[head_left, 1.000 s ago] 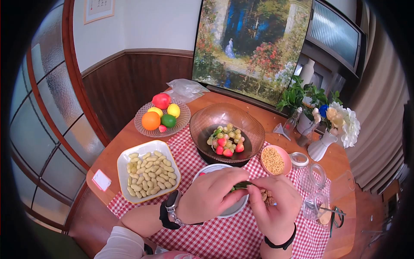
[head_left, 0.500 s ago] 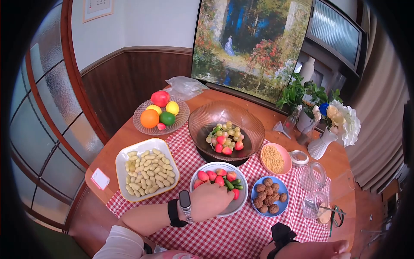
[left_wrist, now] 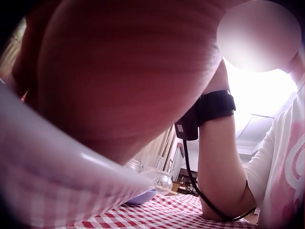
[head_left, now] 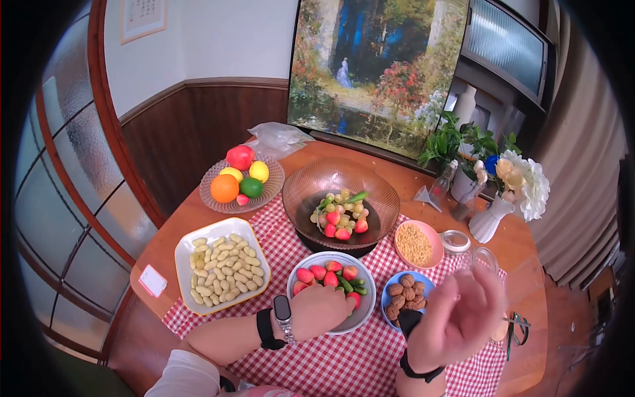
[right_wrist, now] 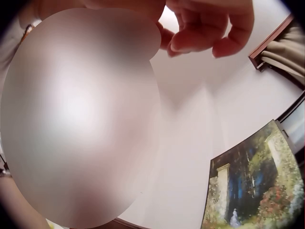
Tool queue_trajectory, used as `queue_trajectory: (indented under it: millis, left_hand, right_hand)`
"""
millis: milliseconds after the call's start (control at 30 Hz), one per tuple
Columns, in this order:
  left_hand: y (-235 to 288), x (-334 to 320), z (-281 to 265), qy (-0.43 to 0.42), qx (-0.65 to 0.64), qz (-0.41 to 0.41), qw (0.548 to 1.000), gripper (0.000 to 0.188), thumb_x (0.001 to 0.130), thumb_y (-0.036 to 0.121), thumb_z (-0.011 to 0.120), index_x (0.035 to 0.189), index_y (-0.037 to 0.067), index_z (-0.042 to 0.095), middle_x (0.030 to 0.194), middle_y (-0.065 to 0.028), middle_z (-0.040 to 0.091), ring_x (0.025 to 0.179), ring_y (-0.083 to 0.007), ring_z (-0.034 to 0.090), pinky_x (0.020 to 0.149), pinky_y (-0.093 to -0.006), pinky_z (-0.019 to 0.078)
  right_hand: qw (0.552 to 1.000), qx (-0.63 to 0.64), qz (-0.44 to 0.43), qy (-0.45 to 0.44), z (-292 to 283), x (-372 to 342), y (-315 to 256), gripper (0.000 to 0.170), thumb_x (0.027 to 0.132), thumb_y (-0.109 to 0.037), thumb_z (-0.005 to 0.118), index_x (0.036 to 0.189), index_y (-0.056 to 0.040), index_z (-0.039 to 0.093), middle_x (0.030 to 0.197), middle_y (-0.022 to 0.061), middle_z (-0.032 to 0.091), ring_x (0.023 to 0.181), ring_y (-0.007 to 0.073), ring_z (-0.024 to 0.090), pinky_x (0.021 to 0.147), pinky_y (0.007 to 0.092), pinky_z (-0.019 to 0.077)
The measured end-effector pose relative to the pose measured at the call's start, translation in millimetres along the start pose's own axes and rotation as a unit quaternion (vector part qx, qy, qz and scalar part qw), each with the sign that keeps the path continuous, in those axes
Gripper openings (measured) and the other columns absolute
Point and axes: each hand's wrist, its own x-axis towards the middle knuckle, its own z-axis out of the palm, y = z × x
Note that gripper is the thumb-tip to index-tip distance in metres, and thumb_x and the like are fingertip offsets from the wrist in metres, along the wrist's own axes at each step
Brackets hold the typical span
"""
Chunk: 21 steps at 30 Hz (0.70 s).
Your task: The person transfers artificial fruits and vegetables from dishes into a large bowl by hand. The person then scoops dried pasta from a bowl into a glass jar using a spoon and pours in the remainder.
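My left hand (head_left: pixel 319 311) reaches down into a white bowl (head_left: pixel 372 286) of red strawberries (head_left: pixel 350 272) and small green cucumbers (head_left: pixel 344 284); its fingertips are hidden, so any hold cannot be seen. The left wrist view shows this hand (left_wrist: pixel 119 71) large and dark above the bowl's side (left_wrist: pixel 62 167). Raised over the right side of the cloth, my right hand (head_left: pixel 460 317) is empty, its fingers loosely bent. In the amber glass bowl (head_left: pixel 301 188) are green grapes (head_left: pixel 344 196), strawberries and a green piece (head_left: pixel 358 197) at the upper right.
Peanuts fill a square dish (head_left: pixel 187 246) at left, behind which stands a glass plate of fruit (head_left: pixel 225 188). Walnuts (head_left: pixel 407 291) lie in a blue plate beside the white bowl. A pink bowl (head_left: pixel 436 246), glass jars and a flower vase (head_left: pixel 491 225) stand at right.
Both hands were together over the white bowl; the left then went down into it and the right dropped to the lower right. The right has since risen, and a green piece now shows on the grapes.
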Motion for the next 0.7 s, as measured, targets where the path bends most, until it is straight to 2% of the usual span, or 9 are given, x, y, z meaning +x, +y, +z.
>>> queue_trajectory:
  millis: [100, 233, 300, 367, 433, 467, 567, 633, 700]
  left_hand:
    - [1.2, 0.2, -1.2, -0.009, -0.001, -0.007, 1.000, 0.028, 0.078, 0.007, 0.066, 0.104, 0.002, 0.055, 0.088, -0.0117, 0.066, 0.084, -0.0287, 0.068, 0.067, -0.0398, 0.0549]
    - [-0.7, -3.1, -4.1, 0.012, 0.002, 0.013, 1.000, 0.026, 0.079, 0.009, 0.065, 0.103, 0.003, 0.057, 0.084, -0.0111, 0.065, 0.080, -0.0276, 0.068, 0.065, -0.0395, 0.0549]
    - [0.7, -4.9, -16.4, 0.007, 0.002, 0.014, 1.000, 0.024, 0.080, 0.010, 0.064, 0.103, 0.003, 0.057, 0.084, -0.0112, 0.065, 0.080, -0.0273, 0.068, 0.066, -0.0394, 0.0548]
    - [1.3, -7.3, -23.3, 0.003, 0.002, 0.015, 1.000, 0.023, 0.081, 0.010, 0.062, 0.103, 0.002, 0.057, 0.083, -0.0113, 0.065, 0.079, -0.0270, 0.068, 0.066, -0.0394, 0.0548]
    - [-0.2, -10.7, -25.8, 0.109, -0.006, 0.039, 0.993, 0.025, 0.082, 0.010, 0.062, 0.105, 0.002, 0.055, 0.089, -0.0136, 0.065, 0.081, -0.0273, 0.068, 0.065, -0.0379, 0.0543]
    - [0.6, -11.7, -30.3, 0.109, -0.006, 0.039, 0.993, 0.025, 0.082, 0.010, 0.062, 0.105, 0.002, 0.055, 0.089, -0.0136, 0.065, 0.081, -0.0273, 0.068, 0.065, -0.0379, 0.0543]
    - [4.3, -16.1, -42.4, 0.140, -0.063, 0.020, 0.988, 0.029, 0.084, 0.010, 0.061, 0.110, 0.000, 0.054, 0.093, -0.0147, 0.064, 0.085, -0.0295, 0.067, 0.069, -0.0393, 0.0541]
    - [5.1, -18.9, -44.2, 0.282, -0.101, 0.058, 0.952, 0.029, 0.087, 0.011, 0.059, 0.112, -0.002, 0.052, 0.092, -0.0151, 0.064, 0.085, -0.0319, 0.066, 0.070, -0.0408, 0.0537]
    - [10.4, -21.0, -44.9, 0.312, -0.132, 0.041, 0.940, 0.029, 0.088, 0.011, 0.058, 0.113, -0.002, 0.052, 0.094, -0.0166, 0.064, 0.086, -0.0325, 0.067, 0.071, -0.0410, 0.0537]
  right_hand:
    - [0.994, 0.057, -0.091, -0.018, -11.9, 3.4, 3.1, 0.026, 0.093, 0.003, 0.053, 0.118, 0.0028, 0.048, 0.073, 0.0048, 0.055, 0.061, 0.0089, 0.047, 0.065, 0.0240, 0.0427]
    - [0.999, 0.020, -0.048, 0.008, -5.6, 0.0, -0.4, 0.023, 0.092, 0.003, 0.055, 0.115, 0.0029, 0.049, 0.074, 0.0059, 0.057, 0.062, 0.0094, 0.049, 0.064, 0.0239, 0.0429]
    - [0.996, 0.034, -0.017, -0.078, -6.2, 3.8, -1.4, 0.025, 0.080, 0.011, 0.060, 0.104, 0.0036, 0.057, 0.071, 0.0080, 0.056, 0.063, 0.0161, 0.054, 0.064, 0.0287, 0.0462]
    - [0.994, -0.019, -0.043, -0.097, -2.4, 12.1, -3.6, 0.021, 0.076, 0.006, 0.068, 0.095, 0.0019, 0.062, 0.067, 0.0081, 0.057, 0.060, 0.0187, 0.054, 0.062, 0.0304, 0.0456]
    - [0.969, -0.061, -0.065, -0.229, -2.1, 14.7, 0.9, 0.026, 0.074, -0.001, 0.073, 0.098, -0.0002, 0.062, 0.065, 0.0081, 0.056, 0.058, 0.0211, 0.054, 0.061, 0.0339, 0.0449]
    - [0.961, -0.070, -0.036, -0.264, -0.7, 14.1, 0.4, 0.027, 0.076, -0.008, 0.074, 0.099, -0.0023, 0.063, 0.069, 0.0087, 0.058, 0.063, 0.0244, 0.056, 0.065, 0.0371, 0.0441]
    - [0.958, -0.101, -0.037, -0.265, 10.0, 14.6, 2.8, 0.026, 0.077, -0.010, 0.074, 0.099, -0.0030, 0.063, 0.075, 0.0078, 0.060, 0.071, 0.0263, 0.057, 0.070, 0.0379, 0.0437]
    - [0.958, -0.104, -0.045, -0.264, 11.3, 14.7, 4.2, 0.026, 0.077, -0.010, 0.074, 0.100, -0.0031, 0.064, 0.077, 0.0078, 0.061, 0.073, 0.0271, 0.057, 0.070, 0.0379, 0.0434]
    - [0.957, -0.107, -0.054, -0.264, 11.2, 14.7, 4.1, 0.026, 0.077, -0.010, 0.074, 0.100, -0.0033, 0.064, 0.079, 0.0078, 0.061, 0.076, 0.0279, 0.057, 0.070, 0.0379, 0.0431]
